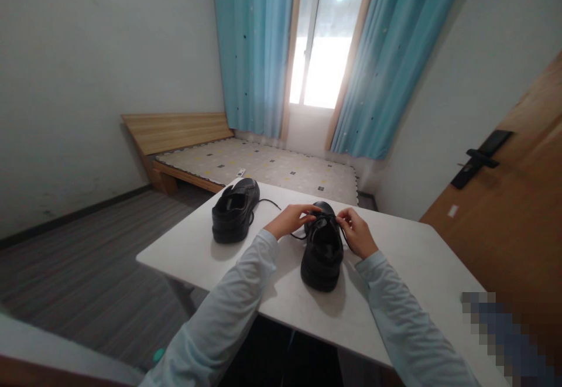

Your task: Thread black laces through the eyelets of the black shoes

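Our left grip comes in at the left of the near shoe, thumb and forefinger drawn together on the black lace at its front opening. Our right grip meets it from the right of the near shoe, its fingertips also pinched closed on the lace, a length of which hangs down past the fingers on that side. The two grips stand apart, with the top of the shoe between them. A dark curve of lace also bows out under our left grip, just left of the near shoe.

The near shoe itself is black and sits upright, toe away from us and heel towards us. It rests on the white worktop, which spreads out all around it. We wear pale sleeves, one reaching in from either side of the near shoe.

To the left of the near shoe and a little farther off, we see a second shoe, black too and upright on the worktop, its loose lace trailing towards our left grip.

Beyond the near shoe lie a patterned mattress and a wooden headboard, the headboard off to the left. Farther behind it, blue curtains flank a bright window. Well to its right is a wooden door with a black handle; well to its left, dark flooring.
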`<action>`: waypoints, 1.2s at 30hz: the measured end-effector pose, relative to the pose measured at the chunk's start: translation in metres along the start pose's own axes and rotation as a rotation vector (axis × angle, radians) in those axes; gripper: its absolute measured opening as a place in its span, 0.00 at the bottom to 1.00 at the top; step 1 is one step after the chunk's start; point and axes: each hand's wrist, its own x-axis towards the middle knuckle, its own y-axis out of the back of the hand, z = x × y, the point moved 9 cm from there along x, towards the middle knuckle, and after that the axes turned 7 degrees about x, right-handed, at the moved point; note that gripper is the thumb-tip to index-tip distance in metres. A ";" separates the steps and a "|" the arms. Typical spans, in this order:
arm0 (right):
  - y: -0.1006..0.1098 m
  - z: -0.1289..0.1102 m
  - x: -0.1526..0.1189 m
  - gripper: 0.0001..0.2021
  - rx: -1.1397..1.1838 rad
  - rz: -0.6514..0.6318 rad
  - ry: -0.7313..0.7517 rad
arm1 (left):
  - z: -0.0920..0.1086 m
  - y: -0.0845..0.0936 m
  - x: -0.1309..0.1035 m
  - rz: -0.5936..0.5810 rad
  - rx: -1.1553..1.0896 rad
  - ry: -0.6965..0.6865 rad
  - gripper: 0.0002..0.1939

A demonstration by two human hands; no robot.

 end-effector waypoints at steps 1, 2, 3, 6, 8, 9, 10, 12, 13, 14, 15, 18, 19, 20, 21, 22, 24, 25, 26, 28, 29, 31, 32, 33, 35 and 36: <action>-0.002 0.000 0.000 0.06 0.014 -0.027 0.001 | 0.000 0.000 0.000 -0.005 0.005 0.002 0.16; -0.004 -0.001 0.000 0.06 0.038 -0.053 0.002 | 0.000 0.000 0.000 -0.012 0.010 0.006 0.16; -0.005 -0.002 0.000 0.06 0.069 -0.076 0.001 | 0.000 -0.001 -0.001 -0.021 0.016 0.010 0.16; -0.008 -0.005 -0.001 0.07 0.168 -0.138 -0.022 | 0.000 -0.001 -0.001 -0.037 0.028 0.015 0.16; -0.010 -0.005 -0.001 0.09 0.236 -0.177 -0.044 | 0.000 0.000 -0.002 -0.039 0.035 0.015 0.17; -0.010 -0.005 -0.002 0.10 0.272 -0.192 -0.053 | 0.000 0.000 -0.002 -0.040 0.038 0.016 0.17; -0.010 -0.005 -0.002 0.12 0.307 -0.203 -0.059 | 0.000 0.001 -0.003 -0.040 0.041 0.017 0.17; -0.007 -0.004 -0.001 0.14 0.349 -0.194 -0.058 | 0.000 0.002 -0.003 -0.039 0.049 0.015 0.17; -0.004 -0.003 0.000 0.14 0.343 -0.175 -0.053 | 0.001 0.002 -0.003 -0.034 0.053 0.016 0.16; -0.001 -0.003 0.001 0.13 0.316 -0.144 -0.044 | 0.001 0.003 -0.004 -0.028 0.056 0.020 0.16; 0.003 -0.002 0.002 0.12 0.269 -0.105 -0.030 | 0.001 0.004 -0.004 -0.022 0.058 0.027 0.16; 0.015 -0.003 0.003 0.09 0.061 0.027 0.027 | 0.000 0.005 -0.003 -0.010 0.056 0.047 0.16; 0.017 -0.003 0.003 0.08 0.003 0.057 0.038 | 0.000 0.005 -0.003 -0.008 0.055 0.046 0.16; 0.018 -0.002 0.003 0.08 -0.033 0.074 0.038 | 0.000 0.005 -0.002 -0.006 0.057 0.043 0.17; 0.018 0.001 0.003 0.09 -0.043 0.079 0.024 | 0.001 0.005 -0.002 -0.005 0.061 0.041 0.17; 0.018 0.006 0.003 0.10 -0.028 0.077 -0.004 | 0.001 0.005 -0.002 -0.006 0.065 0.039 0.17; 0.016 0.015 0.003 0.13 0.032 0.060 -0.074 | 0.000 0.005 -0.002 -0.010 0.074 0.042 0.17; 0.015 0.019 0.002 0.15 0.059 0.049 -0.103 | 0.000 0.005 -0.002 -0.014 0.075 0.045 0.17; 0.014 0.022 0.002 0.16 0.077 0.038 -0.125 | 0.000 0.005 -0.002 -0.017 0.075 0.048 0.17; 0.013 0.025 0.002 0.17 0.101 0.028 -0.152 | -0.001 0.004 -0.003 -0.020 0.073 0.053 0.17; 0.014 0.026 0.002 0.18 0.113 0.033 -0.161 | -0.002 0.004 -0.003 -0.022 0.072 0.055 0.17; 0.018 0.029 0.002 0.19 0.142 0.073 -0.179 | -0.003 0.003 -0.003 -0.021 0.069 0.057 0.17; 0.020 0.031 0.002 0.19 0.161 0.095 -0.188 | -0.004 0.003 -0.003 -0.019 0.068 0.057 0.17; 0.021 0.033 0.002 0.19 0.185 0.111 -0.197 | -0.004 0.003 -0.004 -0.016 0.066 0.054 0.17; 0.022 0.035 0.002 0.20 0.260 0.127 -0.217 | -0.005 0.003 -0.004 -0.011 0.065 0.049 0.17; 0.021 0.035 0.001 0.20 0.311 0.123 -0.229 | -0.005 0.003 -0.004 -0.011 0.067 0.047 0.17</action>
